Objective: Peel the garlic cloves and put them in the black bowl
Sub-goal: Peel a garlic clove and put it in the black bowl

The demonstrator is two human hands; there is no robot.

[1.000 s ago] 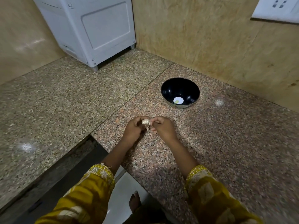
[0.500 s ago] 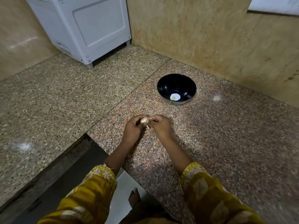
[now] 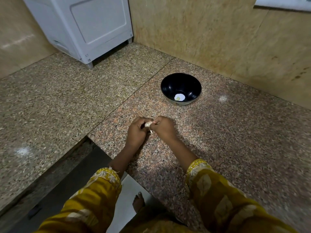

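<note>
Fingers of left hand and right hand still pinch the garlic clove; loose skin hangs below, peeling unfinished.

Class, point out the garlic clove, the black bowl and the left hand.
garlic clove (image 3: 148, 124): head view, pale exposed side.
black bowl (image 3: 170, 86): head view, inner left wall.
left hand (image 3: 136, 132): head view, back of hand.

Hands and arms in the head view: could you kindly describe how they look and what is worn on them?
Both the left hand and the right hand are bare: no gloves, and no rings or watch show. Loose mustard-yellow sleeves with a pale leaf print cover the arms above, each ending in an embroidered cuff with cream scalloped trim.
</note>
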